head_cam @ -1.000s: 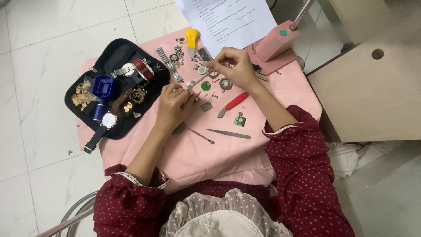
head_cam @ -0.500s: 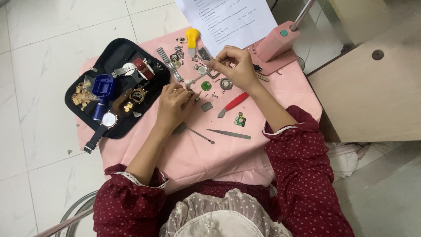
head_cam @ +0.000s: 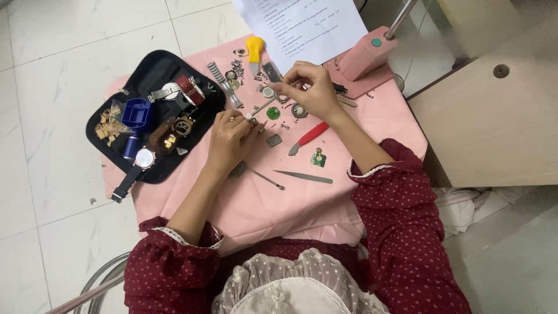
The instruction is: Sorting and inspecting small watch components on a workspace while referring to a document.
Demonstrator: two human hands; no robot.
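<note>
left hand (head_cam: 231,139) pinches a small part, right hand (head_cam: 311,87) grips a thin tool (head_cam: 264,105) over the table (head_cam: 279,203). a slip would likely flick the part among loose bits (head_cam: 273,113).

A pink cloth (head_cam: 290,203), black tray (head_cam: 154,75), red-handled tool (head_cam: 311,135), yellow-handled tool (head_cam: 254,47), maroon white-dotted sleeves (head_cam: 401,221).

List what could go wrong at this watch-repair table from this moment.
1. The left hand pinches a tiny part while the right hand works a thin tool against it; a slip could flick the part away.
2. Loose small parts lie scattered on the pink cloth; a sleeve might sweep them onto the tiled floor.
3. The pointed tweezers lie near the right forearm, which could catch them.
</note>
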